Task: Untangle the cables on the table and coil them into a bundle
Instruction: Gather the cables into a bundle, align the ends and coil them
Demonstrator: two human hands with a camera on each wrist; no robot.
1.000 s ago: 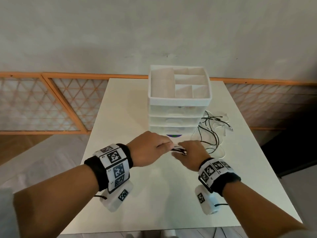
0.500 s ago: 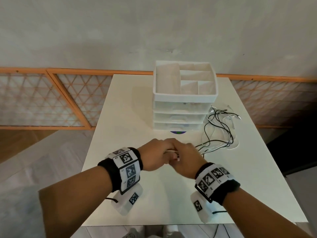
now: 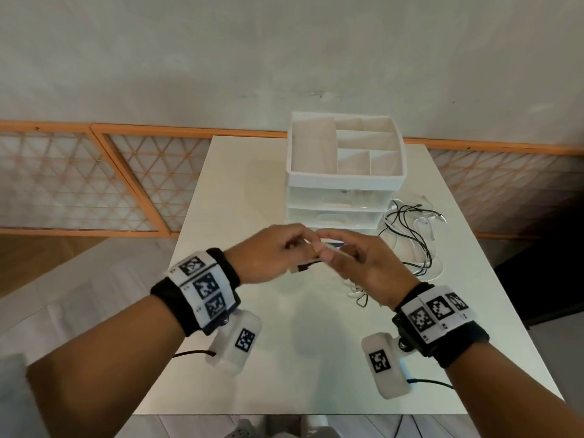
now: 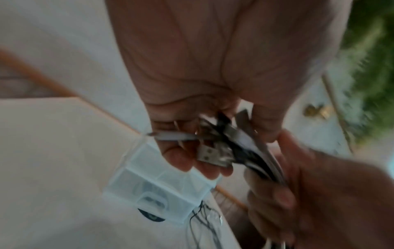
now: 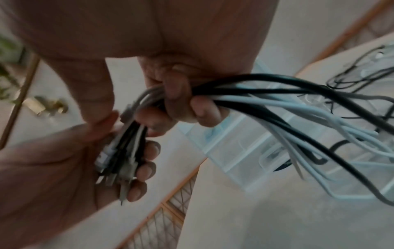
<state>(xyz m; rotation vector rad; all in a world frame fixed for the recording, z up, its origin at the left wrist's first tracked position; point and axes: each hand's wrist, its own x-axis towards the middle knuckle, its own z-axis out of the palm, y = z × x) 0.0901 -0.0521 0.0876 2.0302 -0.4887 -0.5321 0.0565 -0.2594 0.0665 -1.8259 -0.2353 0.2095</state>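
White drawer organizer (image 3: pixel 344 181); orange lattice railing (image 3: pixel 94 178) behind.

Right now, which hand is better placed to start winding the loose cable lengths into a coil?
Probably the right hand: it grips the cables where the loose lengths trail to the table. The left hand holds the plug ends as an anchor.

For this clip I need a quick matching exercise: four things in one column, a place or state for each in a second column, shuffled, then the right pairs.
Things:
1. left hand
2. right hand
3. drawer organiser
4. loose cable ends

Places or states:
A. stands at the table's far side, top tray compartments showing nothing inside
B. lie on the table right of the organiser
C. holds the cluster of plugs
D. fingers curled round the black and white strands

Pairs: 1-C, 2-D, 3-A, 4-B
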